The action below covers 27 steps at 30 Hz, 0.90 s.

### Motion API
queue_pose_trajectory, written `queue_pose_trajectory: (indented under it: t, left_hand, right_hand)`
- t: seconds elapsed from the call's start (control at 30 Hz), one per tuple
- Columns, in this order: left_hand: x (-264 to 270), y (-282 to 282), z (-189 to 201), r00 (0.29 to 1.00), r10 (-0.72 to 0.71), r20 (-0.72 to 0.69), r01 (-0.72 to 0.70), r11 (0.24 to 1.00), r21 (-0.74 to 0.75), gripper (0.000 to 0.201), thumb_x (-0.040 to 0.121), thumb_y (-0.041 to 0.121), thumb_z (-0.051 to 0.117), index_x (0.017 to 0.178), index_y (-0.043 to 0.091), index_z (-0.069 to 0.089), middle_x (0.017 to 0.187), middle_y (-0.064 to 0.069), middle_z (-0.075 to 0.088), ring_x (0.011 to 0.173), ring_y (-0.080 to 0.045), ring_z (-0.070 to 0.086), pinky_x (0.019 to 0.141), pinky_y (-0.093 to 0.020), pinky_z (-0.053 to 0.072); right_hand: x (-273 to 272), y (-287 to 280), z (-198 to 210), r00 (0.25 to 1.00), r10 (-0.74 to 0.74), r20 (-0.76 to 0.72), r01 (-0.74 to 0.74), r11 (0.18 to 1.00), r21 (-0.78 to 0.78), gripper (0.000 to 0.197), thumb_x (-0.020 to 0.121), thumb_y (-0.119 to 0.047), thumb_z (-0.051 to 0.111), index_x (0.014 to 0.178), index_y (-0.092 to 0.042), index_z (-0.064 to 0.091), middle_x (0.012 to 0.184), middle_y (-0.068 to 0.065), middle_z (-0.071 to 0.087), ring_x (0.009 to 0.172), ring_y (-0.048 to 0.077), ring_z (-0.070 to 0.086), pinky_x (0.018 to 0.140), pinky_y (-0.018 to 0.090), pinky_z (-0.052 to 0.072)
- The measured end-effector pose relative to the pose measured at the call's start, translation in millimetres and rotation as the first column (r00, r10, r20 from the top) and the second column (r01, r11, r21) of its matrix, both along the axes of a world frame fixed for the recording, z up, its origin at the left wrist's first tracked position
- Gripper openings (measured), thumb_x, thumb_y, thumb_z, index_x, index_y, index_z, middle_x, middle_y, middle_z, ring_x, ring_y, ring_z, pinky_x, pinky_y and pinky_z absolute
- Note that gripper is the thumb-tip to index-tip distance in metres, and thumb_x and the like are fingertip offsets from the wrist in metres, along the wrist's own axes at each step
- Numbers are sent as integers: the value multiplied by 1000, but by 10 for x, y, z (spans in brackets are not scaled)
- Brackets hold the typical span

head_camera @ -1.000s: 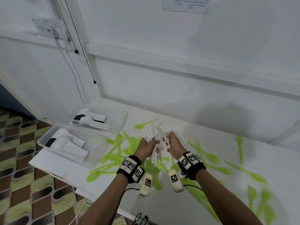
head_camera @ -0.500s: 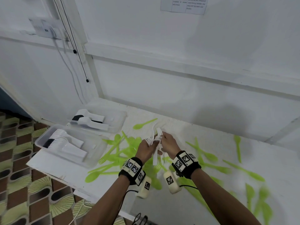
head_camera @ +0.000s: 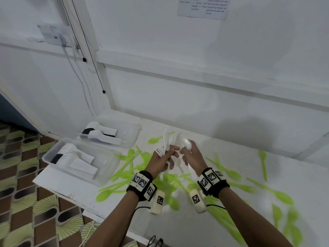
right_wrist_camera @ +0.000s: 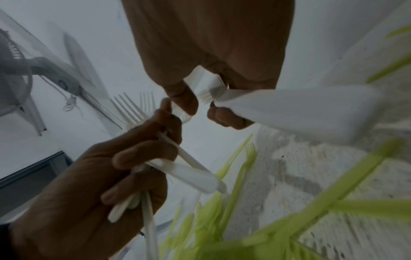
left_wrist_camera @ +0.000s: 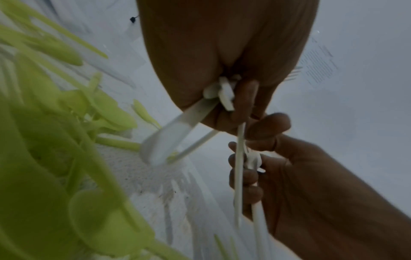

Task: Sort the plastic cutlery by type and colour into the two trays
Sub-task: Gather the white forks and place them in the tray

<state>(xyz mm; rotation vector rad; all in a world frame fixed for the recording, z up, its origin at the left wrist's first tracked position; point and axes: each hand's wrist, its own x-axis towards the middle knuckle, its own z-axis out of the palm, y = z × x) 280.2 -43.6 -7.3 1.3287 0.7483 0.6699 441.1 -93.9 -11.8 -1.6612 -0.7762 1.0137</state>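
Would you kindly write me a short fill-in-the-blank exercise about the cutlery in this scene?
1. The left hand grips a bundle of white ____.
2. The loose cutlery on the table is ____ in colour.
3. The cutlery in the two trays is ____ in colour.

Missing words: forks; green; white

Both forearms reach forward, bare, with black wristbands carrying black-and-white square markers. Left hand raised, fingers curled round a bunch of white plastic forks, tines up. Right hand just beside it, fingers curled round white plastic cutlery; the 2 hands nearly touch.
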Motion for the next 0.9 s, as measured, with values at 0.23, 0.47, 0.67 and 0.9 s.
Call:
queue_pose_trajectory:
  t: [0.23, 0.47, 0.67, 0.9]
  left_hand:
    - [-10, -11, 126, 968, -87, 237, 130, 977, -171, 23, 104, 25, 51, 96, 18, 72, 76, 0, 52, 38, -9, 31, 36, -20, 12]
    - [-63, -10, 103, 884, -137, 448, 327, 865, -380, 22, 106, 24, 44, 95, 16, 61, 82, 0, 48, 36, -4, 33, 31, -16, 14]
    - [-119, -16, 23, 935, -180, 307, 261, 933, -246, 17, 107, 19, 47, 99, 9, 60, 87, -5, 50, 35, -8, 30, 36, -23, 8]
    - [-53, -66, -35, 947, -112, 303, 232, 887, -398, 17, 104, 15, 46, 98, 14, 61, 81, -2, 46, 38, -7, 31, 36, -23, 7]
  right_hand:
    - [-44, 125, 232, 932, 86, -352, -38, 989, 140, 19, 92, -22, 68, 95, -11, 52, 82, 5, 61, 64, 21, 55, 53, 32, 39]
    - [-128, 79, 395, 850, 323, -417, -226, 937, 266, 15, 104, -14, 55, 89, -12, 53, 80, 6, 63, 63, 20, 57, 59, 33, 39]
    - [44, 243, 313, 926, 33, -377, 29, 987, 158, 17, 103, -11, 53, 120, -9, 52, 94, 12, 61, 74, 27, 59, 60, 34, 45]
    - [-50, 167, 242, 907, 35, -420, 68, 971, 228, 24, 104, -15, 56, 125, -12, 46, 95, 4, 66, 84, 23, 67, 72, 42, 56]
